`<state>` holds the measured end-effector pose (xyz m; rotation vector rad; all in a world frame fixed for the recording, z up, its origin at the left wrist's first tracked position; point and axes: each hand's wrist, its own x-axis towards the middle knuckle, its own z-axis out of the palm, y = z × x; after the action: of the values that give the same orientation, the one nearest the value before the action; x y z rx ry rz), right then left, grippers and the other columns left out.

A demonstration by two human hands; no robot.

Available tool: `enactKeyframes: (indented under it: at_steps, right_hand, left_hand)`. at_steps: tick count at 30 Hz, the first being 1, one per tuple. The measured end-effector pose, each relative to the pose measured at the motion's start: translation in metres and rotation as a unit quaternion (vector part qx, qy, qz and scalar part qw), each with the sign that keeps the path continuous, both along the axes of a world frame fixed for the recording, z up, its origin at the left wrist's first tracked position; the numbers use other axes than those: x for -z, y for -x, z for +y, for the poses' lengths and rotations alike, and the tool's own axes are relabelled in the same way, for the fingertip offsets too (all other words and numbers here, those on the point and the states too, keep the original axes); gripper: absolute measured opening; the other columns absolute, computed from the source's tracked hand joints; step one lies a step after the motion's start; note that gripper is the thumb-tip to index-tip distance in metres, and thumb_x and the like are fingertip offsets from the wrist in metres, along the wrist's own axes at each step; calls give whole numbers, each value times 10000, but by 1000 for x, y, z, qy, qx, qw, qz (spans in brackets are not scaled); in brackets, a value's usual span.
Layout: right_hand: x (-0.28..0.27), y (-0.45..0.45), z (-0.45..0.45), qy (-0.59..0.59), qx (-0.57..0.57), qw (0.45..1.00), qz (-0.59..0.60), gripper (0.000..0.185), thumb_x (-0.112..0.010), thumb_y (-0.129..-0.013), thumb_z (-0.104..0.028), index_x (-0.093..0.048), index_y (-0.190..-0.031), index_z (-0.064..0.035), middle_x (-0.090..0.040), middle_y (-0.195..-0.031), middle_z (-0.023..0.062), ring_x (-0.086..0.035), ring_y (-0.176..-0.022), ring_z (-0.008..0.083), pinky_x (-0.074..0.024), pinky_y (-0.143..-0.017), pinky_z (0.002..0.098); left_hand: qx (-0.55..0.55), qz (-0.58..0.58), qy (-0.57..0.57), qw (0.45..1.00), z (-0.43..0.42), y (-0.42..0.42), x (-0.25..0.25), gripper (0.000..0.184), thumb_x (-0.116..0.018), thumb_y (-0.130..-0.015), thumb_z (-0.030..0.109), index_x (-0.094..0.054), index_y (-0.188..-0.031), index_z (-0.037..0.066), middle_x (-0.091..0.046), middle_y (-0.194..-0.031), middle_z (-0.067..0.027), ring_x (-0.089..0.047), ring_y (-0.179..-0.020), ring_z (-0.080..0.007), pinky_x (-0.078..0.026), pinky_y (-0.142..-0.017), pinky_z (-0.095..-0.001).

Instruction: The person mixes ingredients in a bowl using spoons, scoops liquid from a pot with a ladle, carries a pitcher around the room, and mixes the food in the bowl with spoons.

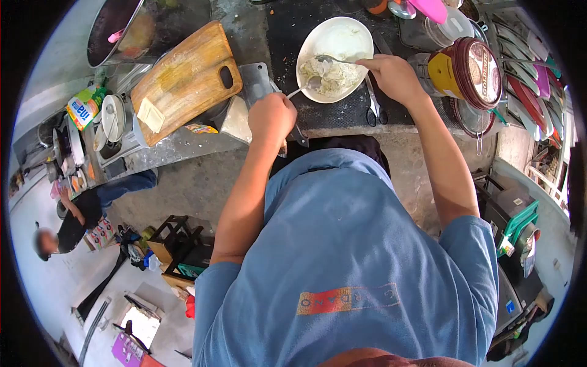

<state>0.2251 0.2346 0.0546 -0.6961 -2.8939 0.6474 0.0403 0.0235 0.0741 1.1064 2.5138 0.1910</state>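
A white oval bowl (345, 38) stands on the dark counter in front of me, with a pale, lumpy mixture (336, 78) inside. My left hand (273, 119) is closed around the handle of a spoon (299, 90), whose tip rests in the mixture. From the other side, my right hand (394, 76) grips a second spoon (343, 60), its head also in the mixture. Black-handled scissors (373, 110) lie just right of the bowl, below my right wrist.
A wooden cutting board (183, 79) carrying a pale yellow block (150, 115) is at left, near a large metal pot (110, 30). A brown-lidded tub (480, 72) stands right of my right arm. Plates fill a rack (529, 79) at far right. Another person (85, 211) is at far left.
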Motion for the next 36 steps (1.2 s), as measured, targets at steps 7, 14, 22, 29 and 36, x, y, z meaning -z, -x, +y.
enactKeyframes:
  at_steps: [7,14,22,29,36]
  right_hand:
    - [-26,-10,-47,-57,-22,992,-109,345,-527,-800,-33,-653,-1107,-129,-616,-853,106,-632,-779,294,-516,-669,400]
    - [-38,0,-81,-63,68,979,-180,332,-527,-788,-44,-637,-1096,-99,-612,-848,108,-649,-754,282,-528,-654,394]
    - [-62,-2,-55,-96,131,978,-127,145,-553,-775,-58,-664,-868,-59,-642,-822,134,-662,-780,311,-547,-682,396]
    - [-84,-11,-57,-23,197,976,-90,283,-529,-772,-67,-689,-1001,-114,-661,-861,143,-656,-806,333,-534,-721,432]
    - [-34,-2,-73,-22,172,977,-123,234,-513,-805,-75,-692,-955,-92,-663,-819,162,-658,-794,324,-535,-710,422]
  left_hand:
    - [15,-17,-92,996,-7,-5,4,180,-525,-827,156,-680,-795,70,-649,-723,-201,-641,-703,-391,-514,-665,-475]
    - [91,88,-28,991,-4,-22,-57,154,-568,-800,140,-618,-675,66,-640,-645,-171,-653,-615,-339,-519,-560,-431]
    - [159,88,-67,981,23,-17,-45,122,-564,-787,98,-611,-680,66,-634,-632,-172,-663,-638,-334,-523,-544,-417]
    - [220,92,-60,969,34,-26,-34,84,-559,-784,101,-614,-748,48,-643,-683,-197,-657,-663,-355,-526,-561,-423]
    - [92,28,-39,995,35,-26,-35,180,-524,-829,154,-660,-763,57,-656,-728,-189,-646,-693,-380,-519,-648,-470]
